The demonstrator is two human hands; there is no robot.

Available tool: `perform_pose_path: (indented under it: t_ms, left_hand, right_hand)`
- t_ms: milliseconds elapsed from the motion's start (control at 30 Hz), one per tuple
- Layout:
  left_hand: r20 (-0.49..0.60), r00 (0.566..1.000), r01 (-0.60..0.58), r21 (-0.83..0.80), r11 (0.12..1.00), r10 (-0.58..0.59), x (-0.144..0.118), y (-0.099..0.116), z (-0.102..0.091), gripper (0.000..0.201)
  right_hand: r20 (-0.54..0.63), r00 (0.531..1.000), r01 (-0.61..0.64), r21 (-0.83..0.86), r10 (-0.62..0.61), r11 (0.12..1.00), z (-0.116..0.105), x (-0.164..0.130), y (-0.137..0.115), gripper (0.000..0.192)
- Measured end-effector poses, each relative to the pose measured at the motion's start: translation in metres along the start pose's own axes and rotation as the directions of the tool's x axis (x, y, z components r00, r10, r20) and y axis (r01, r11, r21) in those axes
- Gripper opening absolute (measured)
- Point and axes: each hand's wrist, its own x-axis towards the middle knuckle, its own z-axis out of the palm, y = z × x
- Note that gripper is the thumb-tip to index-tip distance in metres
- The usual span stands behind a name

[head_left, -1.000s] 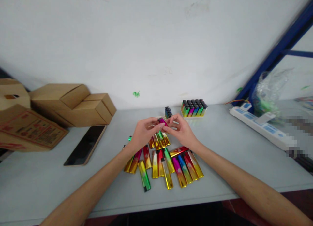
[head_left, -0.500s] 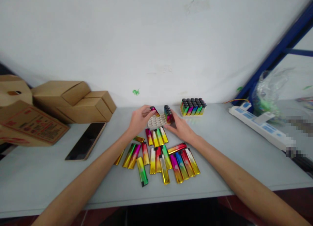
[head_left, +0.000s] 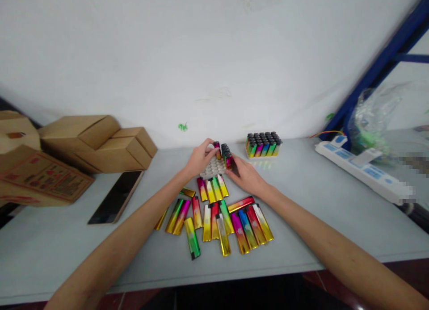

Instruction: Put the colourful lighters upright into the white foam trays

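Note:
My left hand (head_left: 199,160) pinches a purple-and-gold lighter (head_left: 218,153) with a dark top. It stands nearly upright over a white tray (head_left: 211,169) of small round sockets. Along the tray's right side a row of upright lighters (head_left: 225,150) is set in. My right hand (head_left: 247,172) grips the tray's right edge, thumb in front and fingers beside the row; the far fingertips are hidden. Nearer to me, several shiny loose lighters (head_left: 243,232) in red, green, blue, purple, silver and gold lie flat on the grey table (head_left: 295,211).
A full block of upright lighters (head_left: 264,145) stands at the back right, close to the wall. Further right lies a white power strip (head_left: 362,169) beside a clear plastic bag (head_left: 372,118). On the left are cardboard boxes (head_left: 83,140) and a dark phone (head_left: 116,197).
My left hand has moved right across the tray, and its lighter has gone from tilted to nearly upright beside the row. My right hand keeps its place at the tray's edge.

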Motion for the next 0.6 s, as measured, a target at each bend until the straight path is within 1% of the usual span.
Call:
perform_pose_path:
  t_ms: [100,233,300,333,400,433,467,533,600]
  left_hand:
    - [0.046,0.999,-0.02,0.053,0.998,0.017,-0.002,0.001,0.0,0.029]
    - [0.064,0.998,-0.009,0.103,0.995,0.002,-0.002,0.002,-0.002,0.023]
    - [0.071,0.997,-0.011,0.132,0.991,0.001,-0.004,0.005,-0.005,0.024]
    - [0.053,0.998,-0.022,0.167,0.986,0.014,-0.007,0.007,-0.007,0.027]
    - [-0.032,0.997,-0.054,0.286,0.957,0.066,-0.019,0.016,-0.011,0.034]
    - [-0.068,0.992,-0.071,0.368,0.927,0.102,-0.027,0.022,-0.012,0.035]
    - [-0.094,0.985,-0.087,0.45,0.889,0.145,-0.036,0.029,-0.013,0.031]
    - [-0.055,0.977,-0.142,0.551,0.822,0.206,-0.057,0.042,-0.013,0.023]
    - [0.011,0.974,-0.189,0.592,0.784,0.226,-0.074,0.053,-0.01,0.025]
  right_hand:
    - [0.007,1.0,-0.007,-0.024,0.007,1.0,0.0,0.0,0.0,0.061]
    - [0.001,1.0,0.001,-0.031,0.0,1.0,0.001,0.0,0.001,0.06]
    - [-0.002,1.0,0.007,-0.029,-0.007,1.0,0.002,0.0,0.002,0.06]
    - [-0.002,1.0,0.01,-0.027,-0.01,1.0,0.002,0.0,0.002,0.06]
    - [0.0,1.0,0.012,-0.023,-0.012,1.0,0.003,0.0,0.002,0.06]
    - [-0.001,1.0,0.011,-0.023,-0.011,1.0,0.003,0.001,0.001,0.06]
    - [-0.004,1.0,0.008,-0.024,-0.008,1.0,0.003,0.001,0.001,0.06]
    - [-0.009,1.0,0.0,-0.022,0.0,1.0,0.002,0.001,0.0,0.06]
    - [-0.008,1.0,-0.002,-0.012,0.002,1.0,0.001,0.001,-0.001,0.059]
